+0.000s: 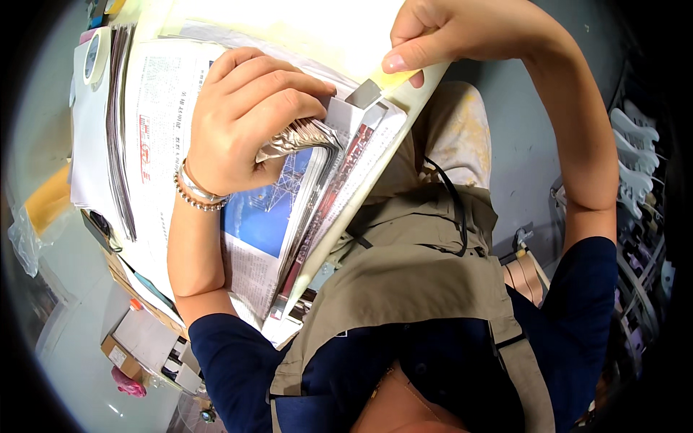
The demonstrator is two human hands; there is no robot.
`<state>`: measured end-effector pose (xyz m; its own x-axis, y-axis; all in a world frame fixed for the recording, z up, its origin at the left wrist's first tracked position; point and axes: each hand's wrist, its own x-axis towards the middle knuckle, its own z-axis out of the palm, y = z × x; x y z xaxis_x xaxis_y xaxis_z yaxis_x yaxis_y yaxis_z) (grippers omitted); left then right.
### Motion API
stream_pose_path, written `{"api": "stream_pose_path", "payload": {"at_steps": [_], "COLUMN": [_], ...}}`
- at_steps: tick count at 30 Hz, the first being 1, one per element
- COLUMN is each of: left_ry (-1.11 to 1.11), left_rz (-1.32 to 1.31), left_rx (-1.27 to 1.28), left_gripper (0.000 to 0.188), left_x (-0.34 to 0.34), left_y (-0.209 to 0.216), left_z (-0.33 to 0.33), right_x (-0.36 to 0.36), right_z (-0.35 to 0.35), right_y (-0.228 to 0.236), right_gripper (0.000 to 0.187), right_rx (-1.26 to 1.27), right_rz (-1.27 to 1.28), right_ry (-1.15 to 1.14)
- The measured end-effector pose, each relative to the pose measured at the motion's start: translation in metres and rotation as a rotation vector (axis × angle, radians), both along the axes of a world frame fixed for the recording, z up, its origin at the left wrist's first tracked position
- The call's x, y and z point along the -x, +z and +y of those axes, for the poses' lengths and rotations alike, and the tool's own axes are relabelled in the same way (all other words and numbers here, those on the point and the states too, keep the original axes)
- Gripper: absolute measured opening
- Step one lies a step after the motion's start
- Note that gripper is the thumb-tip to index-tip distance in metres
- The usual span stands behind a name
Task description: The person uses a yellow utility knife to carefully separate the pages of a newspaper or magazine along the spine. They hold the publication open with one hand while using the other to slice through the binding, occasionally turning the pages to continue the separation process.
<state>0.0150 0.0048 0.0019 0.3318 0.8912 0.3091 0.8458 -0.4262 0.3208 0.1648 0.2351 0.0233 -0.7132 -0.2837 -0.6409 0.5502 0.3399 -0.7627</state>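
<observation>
My left hand [249,119] is curled closed over a dark, crinkled, shiny piece [299,138] whose kind I cannot make out. Its fingertips rest by a pale flat strip [345,119] at the upper end of that piece. Between thumb and fingers, my right hand [429,40] pinches a small yellow-handled tool [393,78] with a flat grey blade, like a scraper. The blade's end lies at or just over the strip's upper edge; contact is unclear. Beneath the hands are spread newspapers [162,108], one with a blue picture.
The pale table [328,29] is brightly lit. At left stands a stack of sheets [119,130] with a tape roll [94,58] on top. A cardboard box [119,353] sits lower left. White hanger-like shapes [635,159] crowd a rack at right.
</observation>
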Motion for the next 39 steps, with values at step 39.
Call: {"api": "stream_pose_path", "payload": {"at_steps": [39], "left_ry": [-0.048], "left_rz": [-0.080], "left_rx": [-0.046], "left_gripper": [0.025], "left_x": [-0.011], "left_y": [-0.008], "left_z": [0.000], "right_x": [-0.065], "right_z": [-0.060], "right_y": [-0.047], "right_gripper": [0.037], "right_rx": [-0.049], "right_rz": [0.460], "right_ry": [-0.317]}}
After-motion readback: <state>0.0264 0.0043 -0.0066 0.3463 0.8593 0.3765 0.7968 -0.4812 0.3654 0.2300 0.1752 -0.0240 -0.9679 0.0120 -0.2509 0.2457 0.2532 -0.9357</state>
